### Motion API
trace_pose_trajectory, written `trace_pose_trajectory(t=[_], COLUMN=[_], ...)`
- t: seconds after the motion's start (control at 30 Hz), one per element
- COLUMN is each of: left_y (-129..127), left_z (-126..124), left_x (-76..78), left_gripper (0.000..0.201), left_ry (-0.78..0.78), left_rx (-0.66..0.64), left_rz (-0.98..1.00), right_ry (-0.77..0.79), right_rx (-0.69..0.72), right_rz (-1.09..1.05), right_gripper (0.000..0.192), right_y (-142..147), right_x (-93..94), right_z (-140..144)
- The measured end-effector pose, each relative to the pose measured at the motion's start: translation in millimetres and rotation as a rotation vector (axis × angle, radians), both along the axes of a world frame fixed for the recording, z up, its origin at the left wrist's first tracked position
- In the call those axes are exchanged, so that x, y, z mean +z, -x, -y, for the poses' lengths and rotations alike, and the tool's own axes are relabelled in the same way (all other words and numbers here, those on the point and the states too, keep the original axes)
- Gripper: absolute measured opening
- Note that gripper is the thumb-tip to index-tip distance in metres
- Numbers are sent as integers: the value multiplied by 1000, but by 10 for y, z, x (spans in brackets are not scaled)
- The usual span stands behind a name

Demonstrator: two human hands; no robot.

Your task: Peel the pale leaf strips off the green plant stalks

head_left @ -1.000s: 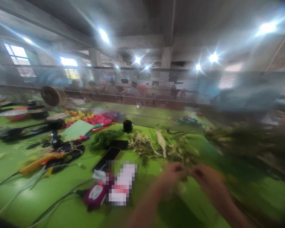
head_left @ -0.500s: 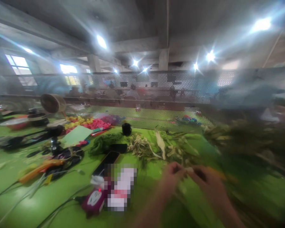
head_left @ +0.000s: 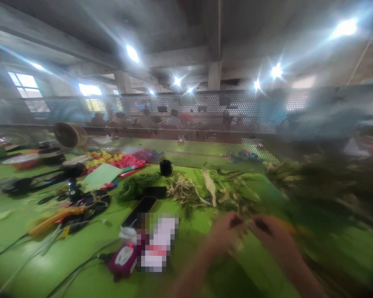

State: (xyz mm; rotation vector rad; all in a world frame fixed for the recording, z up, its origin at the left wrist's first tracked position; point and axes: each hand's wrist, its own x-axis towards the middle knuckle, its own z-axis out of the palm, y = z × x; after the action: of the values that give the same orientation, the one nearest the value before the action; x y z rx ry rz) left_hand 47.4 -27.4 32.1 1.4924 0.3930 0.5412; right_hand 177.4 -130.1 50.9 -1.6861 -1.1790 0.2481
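Note:
My left hand (head_left: 224, 232) and my right hand (head_left: 272, 234) meet fingertip to fingertip low over the green table, right of the middle. Their fingers are pinched on a pale strip of dried husk (head_left: 237, 243), which dangles partly below the left fingers. Motion blur and the fingers hide most of it. Just beyond the hands lies a wide pale dried husk (head_left: 209, 188). Beside it is a heap of curled, shredded husk (head_left: 182, 190). Something orange (head_left: 284, 225), blurred, shows behind my right hand.
A phone (head_left: 140, 212), a purple charger box (head_left: 124, 258) with cables and an orange glue gun (head_left: 54, 219) lie to the left. Green fibre (head_left: 136, 185) and a black cup (head_left: 165, 167) are farther back. Dried leaves (head_left: 317, 182) pile up right. A perforated screen (head_left: 186, 114) bounds the table.
My hands stay close together, and the right has shifted slightly rightwards. More of the pale husk strip shows below the left fingers. The objects on the table keep their places.

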Motion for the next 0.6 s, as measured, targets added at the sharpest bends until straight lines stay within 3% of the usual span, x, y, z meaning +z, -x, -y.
trace_pose_trajectory(t=[0.1, 0.23, 0.37, 0.6], left_y=[-12, -64, -91, -40], left_z=[-7, 29, 75, 78], left_x=[1, -15, -36, 0], left_gripper=[23, 20, 19, 38], left_ry=[-72, 97, 163, 375], left_rx=[28, 72, 89, -28], left_rz=[27, 86, 104, 136], right_ry=[-11, 1, -41, -117], right_rx=[-23, -83, -157, -97], right_rz=[9, -116, -187, -342], right_gripper=[21, 22, 18, 18], right_y=[28, 112, 162, 115], right_x=[15, 37, 38, -41], right_z=[-8, -14, -11, -15])
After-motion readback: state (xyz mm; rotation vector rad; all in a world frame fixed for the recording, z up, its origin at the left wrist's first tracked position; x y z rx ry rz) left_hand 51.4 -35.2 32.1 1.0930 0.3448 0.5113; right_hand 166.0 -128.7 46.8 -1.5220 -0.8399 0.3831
